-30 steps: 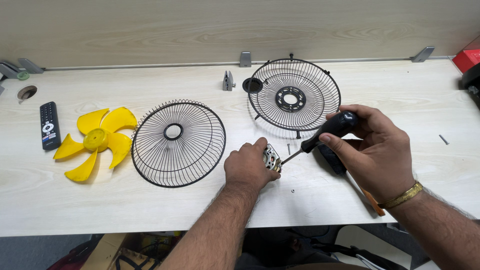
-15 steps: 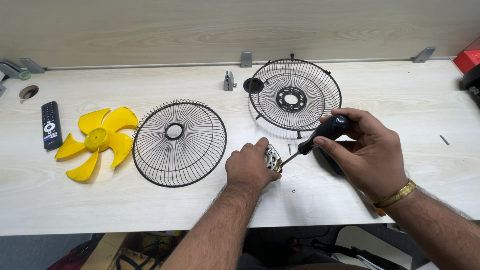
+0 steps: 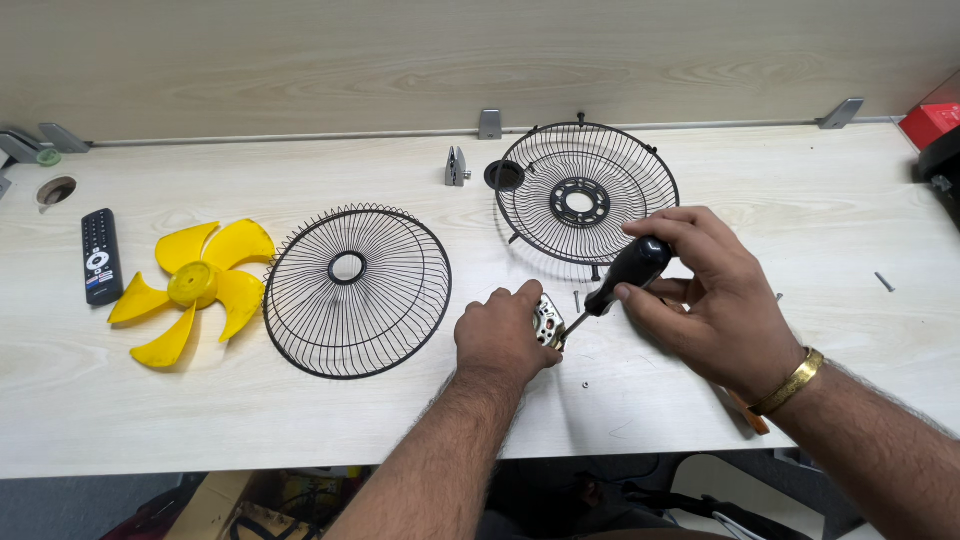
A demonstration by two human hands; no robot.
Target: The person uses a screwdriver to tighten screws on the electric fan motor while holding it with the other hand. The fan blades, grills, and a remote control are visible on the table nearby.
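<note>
My left hand (image 3: 503, 337) is closed around a small metal fan motor (image 3: 548, 322) and presses it onto the pale wooden table (image 3: 300, 420). My right hand (image 3: 715, 300) grips a black-handled screwdriver (image 3: 625, 275), whose tip touches the motor's face. A black wire front grille (image 3: 357, 290) lies just left of my left hand. The rear grille (image 3: 585, 193), with a round hub plate, lies beyond the screwdriver. A yellow fan blade (image 3: 193, 287) rests at the left.
A black remote control (image 3: 100, 255) lies at the far left by a round cable hole (image 3: 57, 190). A black cap (image 3: 504, 175) and a grey bracket (image 3: 456, 166) sit near the rear grille. Loose screws (image 3: 884, 282) lie at the right. A red box (image 3: 930, 123) stands at the right edge.
Both hands stay on the motor and screwdriver. The screwdriver handle has shifted slightly in my right hand; the view has drifted a little.
</note>
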